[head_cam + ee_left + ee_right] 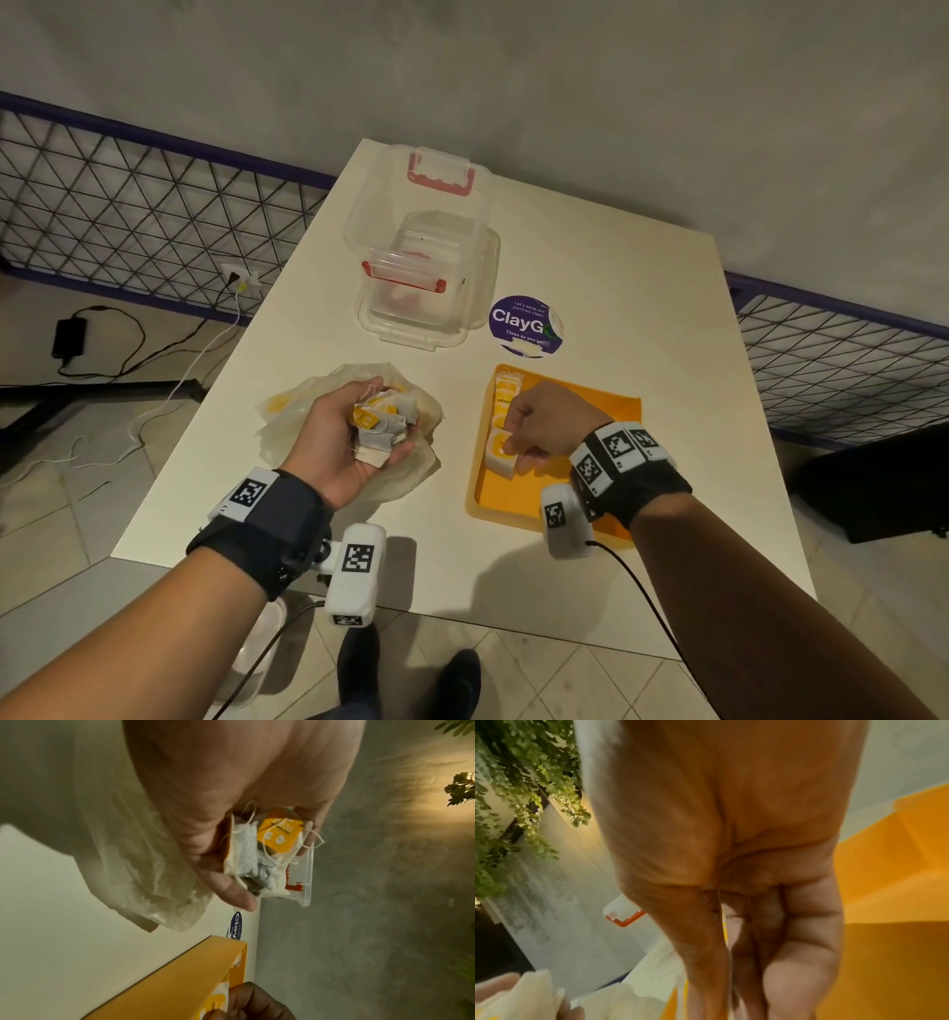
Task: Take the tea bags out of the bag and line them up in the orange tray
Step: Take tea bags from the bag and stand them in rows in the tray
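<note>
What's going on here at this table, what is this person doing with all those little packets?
A person is sorting tea bags. The left hand holds a bunch of tea bags above a crumpled plastic bag. The right hand is setting one tea bag into the orange tray, at the near end of a row along its left edge. A clear container sits behind on the table.
</note>
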The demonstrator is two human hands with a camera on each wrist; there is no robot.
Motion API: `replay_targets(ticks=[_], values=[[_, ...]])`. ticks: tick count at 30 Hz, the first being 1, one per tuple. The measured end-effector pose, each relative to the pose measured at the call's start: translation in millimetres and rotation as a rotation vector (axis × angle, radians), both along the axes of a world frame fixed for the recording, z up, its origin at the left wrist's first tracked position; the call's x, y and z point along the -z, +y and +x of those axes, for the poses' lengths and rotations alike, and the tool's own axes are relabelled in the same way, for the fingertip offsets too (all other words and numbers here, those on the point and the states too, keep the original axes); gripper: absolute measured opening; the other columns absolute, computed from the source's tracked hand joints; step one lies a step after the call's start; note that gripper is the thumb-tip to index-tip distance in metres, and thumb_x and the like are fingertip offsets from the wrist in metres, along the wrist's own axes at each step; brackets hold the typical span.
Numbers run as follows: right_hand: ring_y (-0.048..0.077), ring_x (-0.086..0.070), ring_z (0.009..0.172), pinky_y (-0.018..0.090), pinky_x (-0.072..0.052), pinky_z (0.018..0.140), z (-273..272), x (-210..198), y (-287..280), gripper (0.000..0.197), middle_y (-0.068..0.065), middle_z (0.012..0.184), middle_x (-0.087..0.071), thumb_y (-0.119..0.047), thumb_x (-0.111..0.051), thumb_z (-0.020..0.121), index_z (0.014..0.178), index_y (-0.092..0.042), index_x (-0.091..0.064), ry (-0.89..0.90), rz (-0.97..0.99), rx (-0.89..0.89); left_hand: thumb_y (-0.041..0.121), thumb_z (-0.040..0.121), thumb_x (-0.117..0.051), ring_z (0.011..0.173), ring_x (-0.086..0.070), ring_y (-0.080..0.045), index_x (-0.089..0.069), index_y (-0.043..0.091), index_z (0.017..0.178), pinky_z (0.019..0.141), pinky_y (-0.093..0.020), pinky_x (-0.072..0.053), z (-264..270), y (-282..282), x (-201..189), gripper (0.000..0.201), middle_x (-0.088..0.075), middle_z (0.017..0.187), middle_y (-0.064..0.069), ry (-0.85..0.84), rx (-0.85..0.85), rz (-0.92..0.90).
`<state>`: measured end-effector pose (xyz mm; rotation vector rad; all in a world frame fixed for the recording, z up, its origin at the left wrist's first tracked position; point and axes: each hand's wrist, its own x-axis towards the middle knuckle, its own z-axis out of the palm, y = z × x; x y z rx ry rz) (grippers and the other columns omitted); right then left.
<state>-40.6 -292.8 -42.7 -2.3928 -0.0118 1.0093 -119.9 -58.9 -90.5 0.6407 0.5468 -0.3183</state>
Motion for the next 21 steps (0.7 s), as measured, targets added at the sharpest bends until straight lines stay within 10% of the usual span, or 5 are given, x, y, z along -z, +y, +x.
replay_targets(ticks=[5, 11, 21], values=[[0.027, -0.076, 0.074, 0.023, -0.055, 0.053, -4.2, -3.8, -1.1, 0.017, 0.013, 0.07, -0.074, -0.002, -0.076, 0.082, 0.098, -0.005, -0.07, 0.216, 0.017, 0.057, 0.03, 0.092, -0.055, 0.088, -0.065, -0.028, -0.064, 0.017, 0.1, 0.068, -0.035, -0.058, 0.6, -0.4, -0.9, 0.017, -0.068, 0.095, -0.011, 0.002, 0.01, 0.026], [0.024, -0.073, 0.062, 0.032, -0.06, 0.064, 0.0, 15.0, 5.5, 0.017, 0.018, 0.083, -0.076, -0.004, -0.077, 0.081, 0.096, -0.005, -0.068, 0.03, -0.098, 0.04, 0.029, 0.093, -0.054, 0.089, -0.067, -0.028, -0.058, 0.019, 0.115, 0.068, -0.037, -0.059, 0.8, 2.6, 0.4, 0.024, -0.067, 0.1, -0.011, 0.005, -0.012, 0.007], [0.019, -0.071, 0.055, 0.033, -0.062, 0.06, 3.8, 13.8, 13.9, 0.015, 0.012, 0.073, -0.075, -0.009, -0.076, 0.084, 0.09, -0.007, -0.063, -0.098, -0.135, 0.038, 0.029, 0.093, -0.054, 0.086, -0.067, -0.028, -0.065, 0.016, 0.096, 0.069, -0.035, -0.058, -0.3, -0.6, -6.3, 0.017, -0.069, 0.092, -0.011, 0.009, -0.004, 0.016]])
